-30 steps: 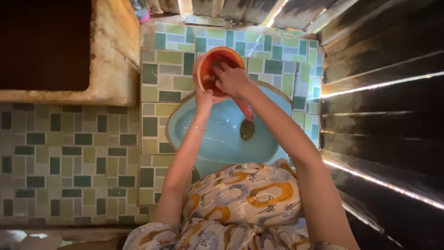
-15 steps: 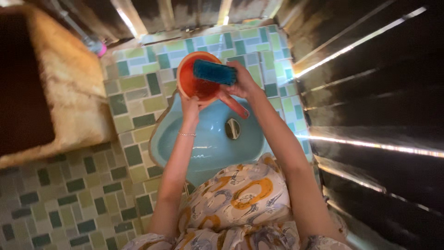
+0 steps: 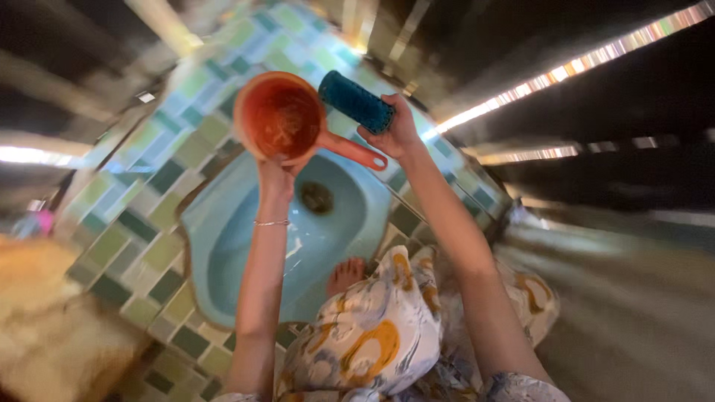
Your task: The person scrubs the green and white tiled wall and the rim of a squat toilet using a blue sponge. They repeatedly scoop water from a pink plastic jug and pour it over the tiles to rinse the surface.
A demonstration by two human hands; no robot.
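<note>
1. Swung leftward since the earlier frame, the view now blurs the room; the blue brush has come out of the dipper's bowl and sits up beside its rim.
2. Largest is the tiled floor (image 3: 141,216), green and cream squares, likely wet and slick, with dark corrugated walls streaked by light beyond the pan.
3. At its middle lies the pale blue squat toilet pan (image 3: 246,253), glazed and smooth; a bare foot (image 3: 346,274) rests on its near edge.
4. Above the pan's drain, the orange plastic dipper (image 3: 279,117) is held up, mouth toward the camera. It looks light and stiff, slippery if wet; the bowl's base or the long handle are the sound places to hold.
5. Left hand (image 3: 277,173) cups the dipper's underside, fingers pressed to the bowl.
6. Right hand (image 3: 401,134), past the handle's end, pinches the blue scrub brush (image 3: 357,102) by one end; the brush looks light, rigid-backed and bristly, so it is easily gripped.
</note>
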